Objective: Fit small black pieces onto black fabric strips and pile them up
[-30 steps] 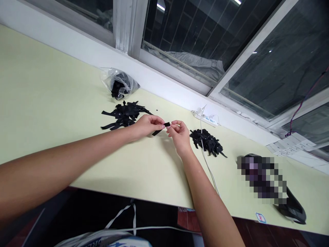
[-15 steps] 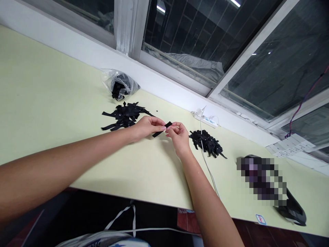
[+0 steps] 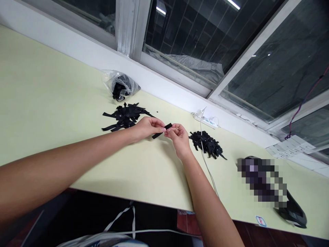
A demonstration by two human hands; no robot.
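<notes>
A short black fabric strip [image 3: 157,135] is held above the table between my two hands. My left hand [image 3: 148,128] pinches it near its middle with thumb and fingers. From the other side, my right hand [image 3: 178,136] has its thumb and fingertips closed on the strip close to the left fingertips. Just beyond my left hand lies a loose pile of black strips [image 3: 125,115]. Another heap of black strips [image 3: 207,144] is to the right of my right hand. Any small part between the fingertips is too small to make out.
A clear plastic bag [image 3: 123,85] with black pieces stands against the wall. A white power strip [image 3: 205,120] sits at the back, and its white cable [image 3: 207,164] crosses the right heap. A partly blurred black object [image 3: 291,212] lies at the right, near a small label [image 3: 260,221].
Both hands stay in nearly the same place on the strip. My right fingertips have shifted slightly; the piles have not moved.
</notes>
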